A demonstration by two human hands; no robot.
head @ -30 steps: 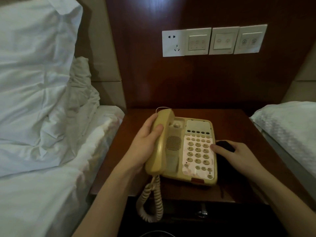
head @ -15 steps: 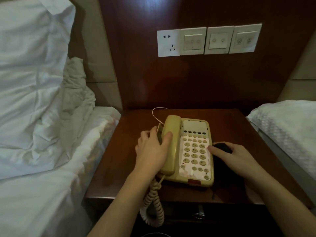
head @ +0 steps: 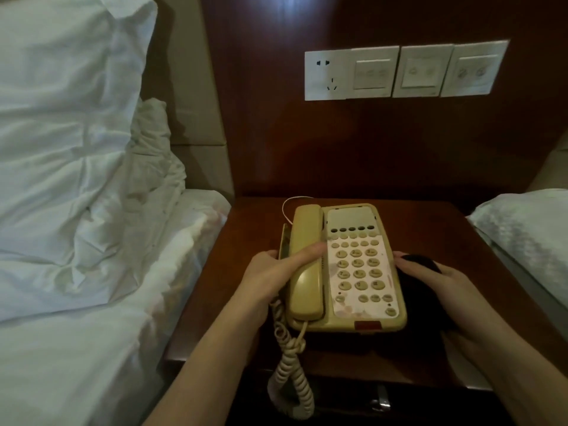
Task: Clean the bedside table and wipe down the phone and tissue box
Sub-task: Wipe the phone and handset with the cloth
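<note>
Phone (head: pixel 344 269): sat mid bedside table (head: pixel 430 229); handset (head: pixel 305 262) was back on cradle (lifted 1 s ago).
L hand (head: pixel 270 278): still gripped handset.
R hand (head: pixel 445 290): held dark cloth (head: pixel 421 265) beside base.
Meaning: phone wipe prob. nearly done; tissue box not seen.

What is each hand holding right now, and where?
Left hand grips the handset at mid-length, on its cradle. Right hand holds a dark cloth beside the phone.

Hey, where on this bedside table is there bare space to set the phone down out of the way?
Bare wood lies behind the phone, up to the wall panel, on the bedside table, and in a strip on its left toward the bed. The right is crowded: the right hand holds a dark cloth there.
</note>
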